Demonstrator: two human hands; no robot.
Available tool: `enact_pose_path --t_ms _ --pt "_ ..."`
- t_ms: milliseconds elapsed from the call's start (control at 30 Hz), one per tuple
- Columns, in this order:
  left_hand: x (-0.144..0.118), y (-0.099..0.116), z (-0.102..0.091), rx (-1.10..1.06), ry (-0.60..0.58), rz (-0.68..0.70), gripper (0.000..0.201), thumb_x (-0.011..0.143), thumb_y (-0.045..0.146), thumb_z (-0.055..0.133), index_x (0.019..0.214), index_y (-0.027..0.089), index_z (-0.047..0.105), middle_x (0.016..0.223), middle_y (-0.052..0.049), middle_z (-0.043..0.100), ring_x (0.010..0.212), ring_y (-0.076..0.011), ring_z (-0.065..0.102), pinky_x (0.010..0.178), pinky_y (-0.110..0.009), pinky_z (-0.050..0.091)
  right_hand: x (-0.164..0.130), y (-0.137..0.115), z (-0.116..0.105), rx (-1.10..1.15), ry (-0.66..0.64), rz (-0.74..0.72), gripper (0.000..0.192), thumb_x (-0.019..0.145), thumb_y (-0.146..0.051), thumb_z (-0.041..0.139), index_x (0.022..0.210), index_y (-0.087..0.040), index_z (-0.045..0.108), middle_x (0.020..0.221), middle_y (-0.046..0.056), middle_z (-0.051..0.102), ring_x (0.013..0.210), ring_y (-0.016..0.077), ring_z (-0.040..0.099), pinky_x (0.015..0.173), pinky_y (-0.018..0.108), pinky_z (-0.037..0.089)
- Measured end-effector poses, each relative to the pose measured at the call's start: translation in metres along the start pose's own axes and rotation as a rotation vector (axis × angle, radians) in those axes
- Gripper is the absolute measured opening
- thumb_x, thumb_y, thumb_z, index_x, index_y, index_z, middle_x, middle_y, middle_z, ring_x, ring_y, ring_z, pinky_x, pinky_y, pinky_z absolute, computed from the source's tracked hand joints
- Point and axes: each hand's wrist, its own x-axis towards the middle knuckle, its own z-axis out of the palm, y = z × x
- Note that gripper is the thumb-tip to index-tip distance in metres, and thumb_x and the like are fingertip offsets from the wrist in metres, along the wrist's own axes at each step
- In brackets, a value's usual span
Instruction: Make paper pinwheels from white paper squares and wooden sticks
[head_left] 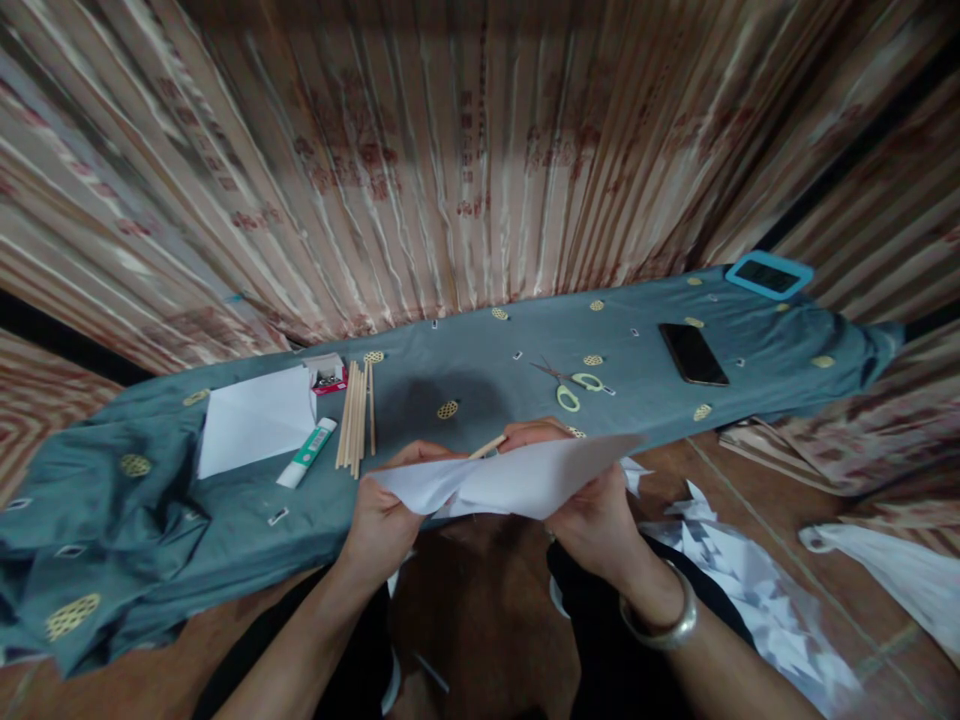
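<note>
Both my hands hold a folded piece of white paper (pixel 517 480) above the table's front edge. My left hand (pixel 382 510) grips its left end, and my right hand (pixel 592 510), with a metal bangle at the wrist, grips the right part. The tip of a thin wooden stick (pixel 489 447) shows behind the paper, near my right fingers; the rest of it is hidden. Several similar wooden sticks (pixel 355 418) lie on the table beyond my left hand. Green-handled scissors (pixel 568 382) lie half spread beyond my right hand.
A grey-green cloth (pixel 465 350) covers the table. On the left are a stack of white paper (pixel 255 420), a glue tube (pixel 307 453) and a small red-and-white box (pixel 328 374). A phone (pixel 693 353) and a blue-framed clock (pixel 769 274) lie right. Paper pieces (pixel 757 590) sit on the floor.
</note>
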Motion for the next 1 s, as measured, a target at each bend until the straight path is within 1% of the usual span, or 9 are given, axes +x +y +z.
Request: enact_pose_path --t_ms 133,300,367,467,567,633,700,867,1000 --pt "-0.003 -0.006 -0.004 0.122 0.064 0.191 0.01 0.072 0.027 0.074 0.066 0.019 0.075 0.067 -0.003 0.069 0.062 -0.0152 0.062 0.061 -0.024 0.049 -0.001 0.002 0.007 0.148 0.05 0.254 0.013 0.078 -0.017 0.067 0.09 -0.021 0.068 0.094 0.003 0.073 0.084 0.0165 0.068 0.072 0.026 0.055" --pt "-0.005 -0.011 -0.006 0.206 0.076 0.307 0.012 0.077 0.028 0.072 0.069 0.021 0.077 0.068 -0.002 0.069 0.059 -0.0139 0.061 0.06 -0.024 0.051 -0.001 0.001 0.013 0.181 0.093 0.389 0.017 0.076 -0.024 0.069 0.092 -0.019 0.07 0.092 0.004 0.075 0.076 0.0172 0.069 0.065 0.026 0.055" --pt "-0.006 -0.006 -0.007 0.233 0.07 0.329 0.01 0.079 0.026 0.07 0.074 0.021 0.078 0.071 -0.003 0.071 0.062 -0.0143 0.064 0.059 -0.022 0.051 -0.001 -0.002 0.012 0.164 0.1 0.366 0.016 0.075 -0.022 0.067 0.091 -0.019 0.07 0.091 0.004 0.075 0.076 0.0177 0.069 0.065 0.027 0.056" --pt "-0.008 0.004 -0.008 0.285 0.049 0.353 0.014 0.082 0.02 0.066 0.087 0.022 0.078 0.079 -0.003 0.072 0.069 -0.0144 0.067 0.06 -0.021 0.051 -0.003 -0.004 0.011 0.147 0.106 0.235 0.018 0.075 -0.015 0.065 0.091 -0.022 0.068 0.096 0.004 0.074 0.088 0.0196 0.07 0.077 0.03 0.056" --pt "-0.012 0.011 -0.01 0.335 0.027 0.41 0.02 0.083 0.015 0.063 0.094 0.024 0.078 0.082 -0.003 0.073 0.071 -0.0134 0.068 0.062 -0.02 0.052 -0.006 -0.003 0.009 0.119 0.097 0.148 0.029 0.075 -0.016 0.068 0.103 -0.024 0.066 0.105 0.005 0.072 0.1 0.022 0.067 0.088 0.035 0.055" --pt "-0.014 0.013 -0.012 0.361 0.022 0.435 0.022 0.084 0.014 0.063 0.097 0.024 0.077 0.082 -0.003 0.072 0.071 -0.0128 0.068 0.061 -0.019 0.051 -0.009 -0.001 0.008 0.103 0.069 0.134 0.035 0.077 -0.024 0.07 0.112 -0.026 0.064 0.111 0.006 0.07 0.103 0.0228 0.066 0.089 0.037 0.054" --pt "-0.016 0.013 -0.015 0.386 0.014 0.445 0.022 0.085 0.013 0.062 0.098 0.024 0.077 0.082 -0.003 0.072 0.071 -0.0126 0.068 0.06 -0.019 0.051 -0.01 0.0 0.009 0.105 0.026 0.114 0.035 0.08 -0.031 0.069 0.114 -0.027 0.064 0.112 0.005 0.069 0.104 0.0225 0.065 0.091 0.037 0.053" --pt "-0.02 0.015 -0.019 0.417 0.003 0.475 0.023 0.086 0.014 0.061 0.101 0.024 0.076 0.085 -0.003 0.072 0.073 -0.0119 0.068 0.063 -0.017 0.052 -0.01 -0.004 0.012 0.123 0.015 0.12 0.027 0.084 -0.041 0.063 0.106 -0.026 0.068 0.103 0.005 0.07 0.097 0.0224 0.066 0.089 0.038 0.053" --pt "-0.023 0.018 -0.02 0.44 0.026 0.479 0.022 0.087 0.017 0.061 0.1 0.024 0.076 0.085 -0.004 0.073 0.073 -0.0133 0.069 0.062 -0.018 0.053 -0.01 -0.008 0.014 0.113 0.013 0.134 0.025 0.085 -0.04 0.062 0.105 -0.026 0.067 0.103 0.006 0.069 0.096 0.0228 0.066 0.086 0.037 0.054"
